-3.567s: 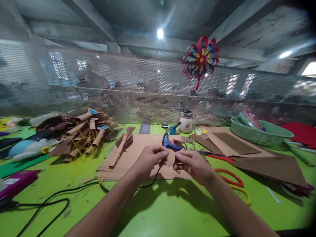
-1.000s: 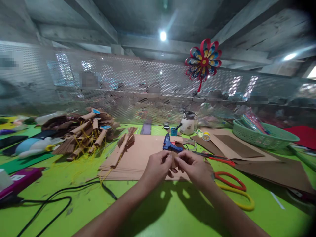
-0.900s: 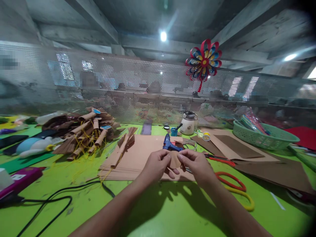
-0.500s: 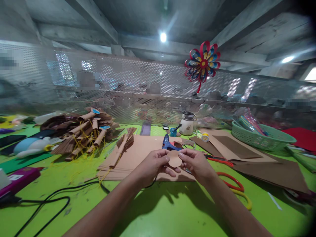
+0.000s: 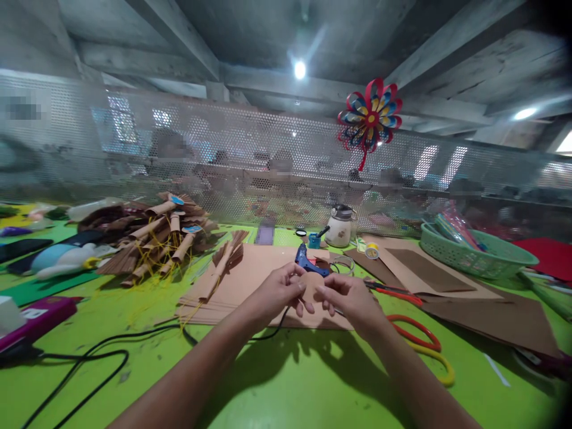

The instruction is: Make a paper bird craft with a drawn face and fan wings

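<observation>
The left hand [image 5: 277,291] and right hand [image 5: 352,296] pinch a small tan paper disc [image 5: 310,287] from either side, holding it above a stack of paper sheets [image 5: 263,265] on the green table [image 5: 286,393]. Just beyond lies a blue glue gun [image 5: 306,262] (nozzle pointing away from the person); a green basket [image 5: 473,256] sits farther right.

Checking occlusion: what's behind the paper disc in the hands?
Beyond the paper disc, a blue glue gun and stacked tan paper show; whatever the disc, left hand and right hand cover is hidden.
</observation>
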A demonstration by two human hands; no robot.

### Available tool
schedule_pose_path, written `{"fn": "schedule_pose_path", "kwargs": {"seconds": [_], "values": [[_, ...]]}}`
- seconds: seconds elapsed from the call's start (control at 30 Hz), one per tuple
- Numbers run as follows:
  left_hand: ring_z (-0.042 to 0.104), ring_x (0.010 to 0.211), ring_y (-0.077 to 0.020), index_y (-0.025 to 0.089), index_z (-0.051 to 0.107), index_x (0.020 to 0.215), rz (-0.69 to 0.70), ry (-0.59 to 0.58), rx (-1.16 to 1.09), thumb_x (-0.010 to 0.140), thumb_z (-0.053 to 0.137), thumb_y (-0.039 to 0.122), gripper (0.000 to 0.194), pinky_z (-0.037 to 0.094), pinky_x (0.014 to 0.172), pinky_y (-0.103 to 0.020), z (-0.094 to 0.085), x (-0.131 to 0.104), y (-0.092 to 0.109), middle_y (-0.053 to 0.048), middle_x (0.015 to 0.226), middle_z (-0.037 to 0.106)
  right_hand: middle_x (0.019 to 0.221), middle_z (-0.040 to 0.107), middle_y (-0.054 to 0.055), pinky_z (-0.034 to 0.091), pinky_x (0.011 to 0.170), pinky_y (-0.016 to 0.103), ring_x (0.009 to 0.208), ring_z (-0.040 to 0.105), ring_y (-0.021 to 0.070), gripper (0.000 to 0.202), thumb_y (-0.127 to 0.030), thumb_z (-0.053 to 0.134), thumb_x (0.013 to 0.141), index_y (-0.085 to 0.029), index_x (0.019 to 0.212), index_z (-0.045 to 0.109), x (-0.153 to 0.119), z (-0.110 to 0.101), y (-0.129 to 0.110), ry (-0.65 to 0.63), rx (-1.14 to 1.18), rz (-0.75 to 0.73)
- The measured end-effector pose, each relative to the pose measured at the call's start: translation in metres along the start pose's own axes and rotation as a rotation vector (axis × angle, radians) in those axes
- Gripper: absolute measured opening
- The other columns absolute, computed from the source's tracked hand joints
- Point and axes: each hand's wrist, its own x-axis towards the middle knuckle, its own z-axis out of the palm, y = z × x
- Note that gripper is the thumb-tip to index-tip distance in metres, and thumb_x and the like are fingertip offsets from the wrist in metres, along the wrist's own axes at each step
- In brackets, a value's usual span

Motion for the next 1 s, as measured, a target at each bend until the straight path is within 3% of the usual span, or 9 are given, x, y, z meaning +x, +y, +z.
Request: {"fn": "schedule_pose_path", "kwargs": {"seconds": [0.13,0.27,0.33,0.43,0.57,0.67,0.77,0.9,1.0], "values": [[0.065,0.060,-0.0199,0.019,0.048,0.089,0.021,0.123,0.097,0.076,0.066,0.044,0.033,0.043,0.051,-0.025,-0.004,0.005,-0.007,0.003,0.062,0.056,0.053,0.057,-0.002,0.041,0.045,0.024,0.045,0.050,0.0100,0.035,-0.047,0.072,0.074,-0.017,0.062,0.058,-0.001,0.002,0.000,0.003,-0.020,0.004],[0.053,0.062,-0.0149,0.020,0.049,0.071,0.152,0.362,0.285,0.072,0.070,0.029,0.023,0.038,0.057,-0.024,-0.003,0.008,-0.018,0.003,0.064,0.051,0.052,0.056,-0.002,0.038,0.044,0.025,0.043,0.049,0.0111,0.031,-0.044,0.066,0.079,-0.019,0.063,0.057,-0.001,0.007,0.007,0.088,-0.085,-0.018],[0.051,0.070,-0.0159,0.020,0.056,0.069,0.225,0.411,0.361,0.072,0.069,0.022,0.014,0.038,0.064,-0.025,0.002,0.006,-0.020,0.000,0.071,0.053,0.051,0.054,-0.002,0.037,0.046,0.026,0.045,0.047,0.0117,0.028,-0.040,0.063,0.082,-0.020,0.064,0.055,-0.002,0.011,0.011,0.118,-0.167,-0.086],[0.053,0.077,-0.0186,0.020,0.067,0.075,0.265,0.375,0.399,0.076,0.065,0.021,0.002,0.039,0.071,-0.027,0.011,0.002,-0.020,-0.003,0.080,0.060,0.056,0.051,-0.002,0.035,0.051,0.027,0.051,0.045,0.0128,0.023,-0.032,0.059,0.086,-0.021,0.065,0.053,-0.004,0.017,0.016,0.160,-0.364,-0.271],[0.054,0.070,-0.0186,0.017,0.068,0.072,0.213,0.285,0.331,0.084,0.059,0.035,0.023,0.040,0.066,-0.028,0.015,0.003,-0.019,-0.004,0.071,0.062,0.069,0.053,0.001,0.038,0.058,0.028,0.061,0.049,0.0148,0.013,-0.021,0.057,0.086,-0.020,0.073,0.056,-0.007,0.024,0.014,0.130,-0.544,-0.440],[0.055,0.066,-0.0175,0.015,0.068,0.076,0.146,0.256,0.224,0.080,0.063,0.047,0.033,0.042,0.063,-0.027,0.011,0.006,-0.020,-0.004,0.070,0.062,0.075,0.056,0.003,0.039,0.061,0.029,0.068,0.051,0.0169,0.007,-0.016,0.057,0.083,-0.019,0.078,0.060,-0.009,0.026,0.010,0.073,-0.589,-0.492],[0.050,0.057,-0.0139,0.014,0.064,0.069,0.070,0.259,0.110,0.071,0.070,0.048,0.035,0.044,0.057,-0.026,0.006,0.008,-0.022,-0.001,0.062,0.057,0.071,0.057,0.003,0.038,0.061,0.030,0.068,0.051,0.0177,0.012,-0.022,0.058,0.085,-0.019,0.076,0.066,-0.009,0.025,0.009,0.061,-0.484,-0.432],[0.045,0.052,-0.0105,0.014,0.063,0.066,-0.008,0.243,0.006,0.067,0.073,0.040,0.028,0.043,0.052,-0.024,0.006,0.008,-0.021,0.001,0.059,0.055,0.058,0.053,-0.001,0.038,0.053,0.028,0.054,0.046,0.0144,0.028,-0.042,0.064,0.083,-0.019,0.067,0.064,-0.001,0.013,0.011,0.215,-0.143,-0.139],[0.046,0.054,-0.0101,0.013,0.064,0.067,-0.038,0.209,-0.043,0.066,0.073,0.033,0.021,0.042,0.052,-0.023,0.008,0.006,-0.018,0.000,0.062,0.058,0.057,0.055,-0.001,0.038,0.046,0.026,0.048,0.047,0.0123,0.038,-0.055,0.065,0.079,-0.018,0.070,0.063,0.005,0.006,0.012,0.184,-0.051,-0.034]]}}
